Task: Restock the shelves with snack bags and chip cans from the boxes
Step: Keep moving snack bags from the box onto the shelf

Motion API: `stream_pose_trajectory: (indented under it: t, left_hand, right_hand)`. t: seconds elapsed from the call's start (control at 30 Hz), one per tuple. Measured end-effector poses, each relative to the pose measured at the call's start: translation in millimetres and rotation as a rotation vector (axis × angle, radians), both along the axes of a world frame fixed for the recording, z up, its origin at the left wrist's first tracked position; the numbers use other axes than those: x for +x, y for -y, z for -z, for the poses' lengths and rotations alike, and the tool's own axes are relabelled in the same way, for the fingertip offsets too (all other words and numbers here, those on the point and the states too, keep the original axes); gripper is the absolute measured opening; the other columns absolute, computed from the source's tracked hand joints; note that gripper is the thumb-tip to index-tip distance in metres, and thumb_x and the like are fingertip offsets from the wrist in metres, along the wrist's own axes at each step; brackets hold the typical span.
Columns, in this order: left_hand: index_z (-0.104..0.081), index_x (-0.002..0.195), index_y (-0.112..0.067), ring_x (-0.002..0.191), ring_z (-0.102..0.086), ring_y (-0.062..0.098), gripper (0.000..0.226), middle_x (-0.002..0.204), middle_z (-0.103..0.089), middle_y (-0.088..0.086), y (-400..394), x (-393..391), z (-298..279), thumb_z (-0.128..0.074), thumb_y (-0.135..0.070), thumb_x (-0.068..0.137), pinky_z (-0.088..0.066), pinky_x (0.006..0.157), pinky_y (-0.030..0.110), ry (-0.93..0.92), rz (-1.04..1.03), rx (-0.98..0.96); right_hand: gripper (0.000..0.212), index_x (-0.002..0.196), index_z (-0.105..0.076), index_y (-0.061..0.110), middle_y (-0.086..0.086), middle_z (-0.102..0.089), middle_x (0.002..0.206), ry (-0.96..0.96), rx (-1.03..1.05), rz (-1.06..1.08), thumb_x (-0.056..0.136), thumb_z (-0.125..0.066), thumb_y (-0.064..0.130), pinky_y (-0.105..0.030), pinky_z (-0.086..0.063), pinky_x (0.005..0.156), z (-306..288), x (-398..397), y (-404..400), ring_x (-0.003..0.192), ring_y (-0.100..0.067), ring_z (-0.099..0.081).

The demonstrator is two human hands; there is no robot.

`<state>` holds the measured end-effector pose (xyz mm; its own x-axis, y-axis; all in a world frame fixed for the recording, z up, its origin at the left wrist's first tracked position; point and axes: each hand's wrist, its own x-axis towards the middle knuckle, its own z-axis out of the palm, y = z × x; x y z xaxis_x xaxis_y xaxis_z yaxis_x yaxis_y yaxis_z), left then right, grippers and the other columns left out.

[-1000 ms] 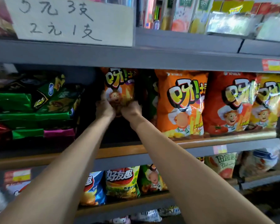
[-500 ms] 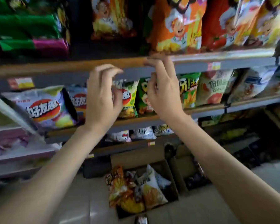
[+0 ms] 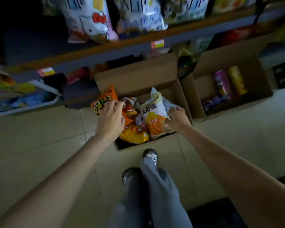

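Looking straight down into the open snack box (image 3: 156,74) on the floor tiles. Left hand (image 3: 111,118) curled over the orange bag (image 3: 104,100) at the box's left edge, fingertips touching it. Right hand (image 3: 177,116) tucked behind the white bag (image 3: 152,111), fingers bent against its edge; actual grip? Can't tell. Chip cans (image 3: 229,80) lying in the neighbouring box (image 3: 253,74).

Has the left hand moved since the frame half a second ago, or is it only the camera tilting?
Yes. The left hand went down from shelf-edge height to the snack box on the floor, now on an orange bag.
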<state>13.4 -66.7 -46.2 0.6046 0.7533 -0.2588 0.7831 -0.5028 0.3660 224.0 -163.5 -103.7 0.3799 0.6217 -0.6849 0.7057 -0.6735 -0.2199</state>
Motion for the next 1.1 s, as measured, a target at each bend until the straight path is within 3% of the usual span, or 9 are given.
stream_pose_trajectory:
  t: [0.2,0.33,0.47,0.57,0.67,0.8,0.93,1.1]
  left_hand:
    - [-0.045,0.130,-0.011,0.124,-0.038,0.030,0.043,0.132,-0.041,0.012,-3.7,14.9,99.0,-0.052,-0.010,0.088,-0.036,0.100,0.041,-0.068,0.010,-0.039]
    - [-0.045,0.130,-0.011,0.125,-0.038,0.031,0.042,0.131,-0.042,0.013,-14.6,22.4,142.2,-0.049,-0.007,0.088,-0.033,0.102,0.041,-0.037,0.029,-0.030]
    - [-0.048,0.125,-0.011,0.120,-0.041,0.029,0.040,0.125,-0.045,0.012,-25.2,29.9,167.3,-0.047,-0.003,0.086,-0.034,0.099,0.041,0.076,0.032,-0.028]
    - [-0.050,0.124,-0.010,0.117,-0.043,0.030,0.039,0.123,-0.046,0.013,-28.2,32.4,166.5,-0.047,-0.002,0.086,-0.037,0.097,0.041,0.099,0.020,-0.029]
    - [-0.048,0.125,-0.008,0.118,-0.043,0.031,0.040,0.125,-0.045,0.014,-19.5,30.4,142.9,-0.049,-0.003,0.085,-0.037,0.098,0.041,0.040,0.026,-0.062]
    - [-0.046,0.124,-0.010,0.119,-0.043,0.032,0.039,0.126,-0.045,0.014,-17.3,28.5,105.5,-0.052,-0.007,0.086,-0.038,0.098,0.042,-0.010,0.024,-0.088]
    - [-0.048,0.119,-0.008,0.112,-0.051,0.031,0.033,0.123,-0.048,0.014,-24.1,36.6,111.8,-0.054,-0.008,0.086,-0.042,0.093,0.046,0.013,-0.053,-0.143]
    - [-0.046,0.122,-0.004,0.109,-0.052,0.025,0.035,0.125,-0.046,0.013,-22.0,54.9,166.8,-0.046,-0.003,0.087,-0.043,0.086,0.034,0.157,-0.064,-0.147]
  right_hand:
    - [0.056,0.134,-0.034,-0.001,-0.022,-0.048,0.133,-0.025,0.084,0.173,0.093,-0.056,0.029,-0.039,-0.037,0.096,104.6,12.3,-29.1,0.126,-0.036,-0.042]
    - [0.063,0.138,-0.026,-0.003,-0.022,-0.045,0.138,-0.044,0.162,0.465,0.093,-0.056,0.029,-0.036,-0.038,0.097,151.3,21.2,-66.5,0.129,-0.035,-0.041]
    - [0.047,0.129,-0.045,0.003,-0.018,-0.050,0.134,0.015,0.085,0.566,0.092,-0.053,0.031,-0.039,-0.039,0.102,189.9,29.5,-87.8,0.126,-0.034,-0.045]
    - [0.037,0.128,-0.049,0.003,-0.017,-0.050,0.134,0.125,0.077,0.452,0.093,-0.050,0.013,-0.037,-0.039,0.101,193.5,27.7,-81.8,0.125,-0.033,-0.046]
    - [0.036,0.128,-0.047,0.000,-0.020,-0.048,0.134,0.118,0.065,0.371,0.093,-0.049,0.010,-0.040,-0.040,0.100,172.0,17.4,-64.4,0.124,-0.035,-0.047]
    - [0.038,0.125,-0.053,0.000,-0.020,-0.055,0.128,0.036,0.085,0.450,0.091,-0.055,0.017,-0.035,-0.045,0.088,133.2,17.3,-53.0,0.118,-0.035,-0.052]
    - [0.036,0.120,-0.060,0.005,-0.018,-0.060,0.121,0.002,0.154,0.391,0.090,-0.054,0.025,-0.028,-0.040,0.076,121.0,30.0,-62.5,0.112,-0.032,-0.056]
    - [0.059,0.127,-0.053,0.006,-0.015,-0.053,0.132,0.030,0.154,0.469,0.085,-0.059,0.047,-0.036,-0.042,0.098,190.8,39.9,-91.9,0.124,-0.031,-0.048]
